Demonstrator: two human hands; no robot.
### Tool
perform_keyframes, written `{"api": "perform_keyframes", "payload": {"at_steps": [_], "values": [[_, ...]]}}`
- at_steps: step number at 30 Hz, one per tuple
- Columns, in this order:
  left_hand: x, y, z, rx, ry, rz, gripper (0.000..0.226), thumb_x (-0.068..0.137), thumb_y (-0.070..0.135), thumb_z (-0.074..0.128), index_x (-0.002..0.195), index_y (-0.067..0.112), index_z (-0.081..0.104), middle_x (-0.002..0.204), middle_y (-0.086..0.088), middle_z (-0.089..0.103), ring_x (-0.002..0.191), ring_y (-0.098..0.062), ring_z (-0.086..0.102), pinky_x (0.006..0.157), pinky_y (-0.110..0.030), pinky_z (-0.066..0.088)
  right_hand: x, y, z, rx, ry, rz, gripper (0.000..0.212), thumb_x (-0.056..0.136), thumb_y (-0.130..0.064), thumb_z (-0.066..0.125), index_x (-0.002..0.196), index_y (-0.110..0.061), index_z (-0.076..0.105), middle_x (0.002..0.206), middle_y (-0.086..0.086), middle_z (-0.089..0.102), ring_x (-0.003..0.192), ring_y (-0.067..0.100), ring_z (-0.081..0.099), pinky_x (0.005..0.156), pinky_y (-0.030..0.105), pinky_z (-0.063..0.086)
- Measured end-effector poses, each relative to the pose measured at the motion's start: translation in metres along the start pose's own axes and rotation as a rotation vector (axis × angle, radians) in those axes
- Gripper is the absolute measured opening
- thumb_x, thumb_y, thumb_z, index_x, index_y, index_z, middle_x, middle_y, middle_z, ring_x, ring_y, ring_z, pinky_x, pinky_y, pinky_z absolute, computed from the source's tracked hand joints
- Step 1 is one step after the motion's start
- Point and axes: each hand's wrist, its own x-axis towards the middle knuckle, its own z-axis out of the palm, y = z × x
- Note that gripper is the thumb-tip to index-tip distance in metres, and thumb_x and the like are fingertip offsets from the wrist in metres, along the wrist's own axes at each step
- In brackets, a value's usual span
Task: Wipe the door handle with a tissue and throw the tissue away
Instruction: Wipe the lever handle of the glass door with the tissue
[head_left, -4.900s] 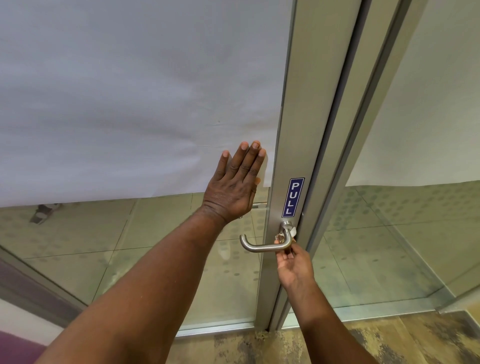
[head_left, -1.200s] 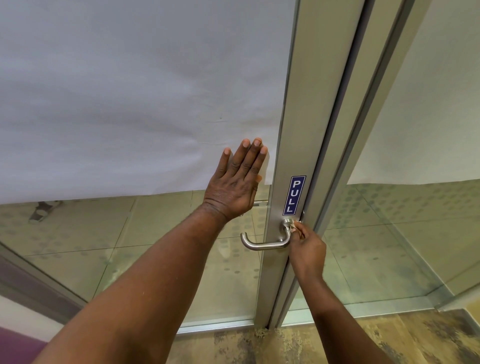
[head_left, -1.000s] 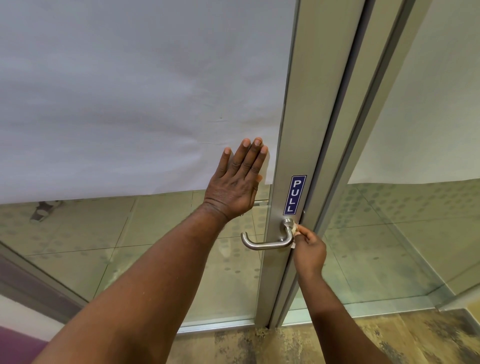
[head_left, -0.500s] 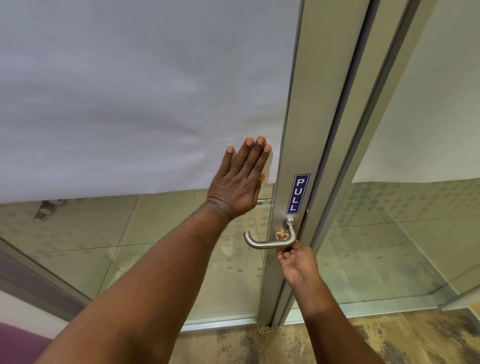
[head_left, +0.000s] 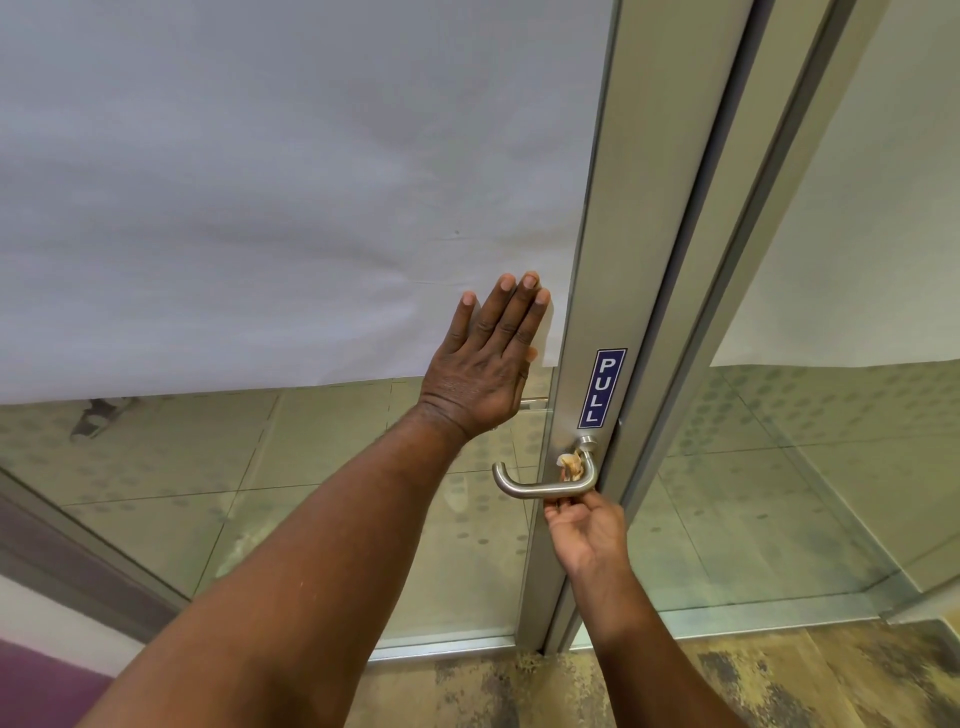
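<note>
Glass door (head_left: 322, 493) with one metal frame (head_left: 618, 260) carries one door handle (head_left: 540, 486). One left hand (head_left: 488, 364) presses flat, fingers spread wide. One right hand (head_left: 584, 527), below the lever, pinches one crumpled tissue (head_left: 570, 464) against its neck.

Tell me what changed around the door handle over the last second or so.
The right hand dropped from the right side of the curved brushed-metal door handle to beneath its bar, fingers reaching up with the crumpled beige tissue now behind the handle's neck. The left hand stayed flat on the door; the blue PULL sticker is unchanged.
</note>
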Motion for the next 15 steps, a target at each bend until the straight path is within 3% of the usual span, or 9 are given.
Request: {"api": "perform_keyframes", "payload": {"at_steps": [4,7,15], "values": [[0.0,0.0,0.0,0.002,0.004,-0.003,0.067,0.105,0.03,0.03,0.16,0.011,-0.004,0.166,-0.004,-0.029,0.154,-0.022,-0.022,0.125,-0.044,-0.013,-0.001,-0.003,-0.007,-0.015,-0.034,-0.067,0.029,0.098,0.004,0.043,0.115,-0.003,0.065,0.102,0.015,0.075,0.103,0.023,0.068,0.093,0.035,0.05],[0.0,0.0,-0.001,0.006,-0.002,-0.002,0.069,0.105,0.03,0.03,0.16,0.011,-0.007,0.165,-0.004,-0.03,0.154,-0.022,-0.023,0.125,-0.044,-0.014,-0.005,-0.005,-0.014,-0.09,-0.082,-0.103,0.033,0.095,0.005,0.045,0.117,-0.008,0.065,0.103,0.012,0.077,0.087,0.016,0.071,0.079,0.029,0.048],[0.0,0.0,-0.001,0.013,-0.011,-0.004,0.07,0.105,0.03,0.031,0.16,0.012,-0.008,0.166,-0.004,-0.028,0.154,-0.023,-0.023,0.124,-0.044,-0.016,-0.015,-0.014,-0.034,-0.326,-0.087,-0.229,0.027,0.096,0.005,0.049,0.113,-0.011,0.063,0.093,0.007,0.074,0.079,0.017,0.067,0.072,0.029,0.049]]}}
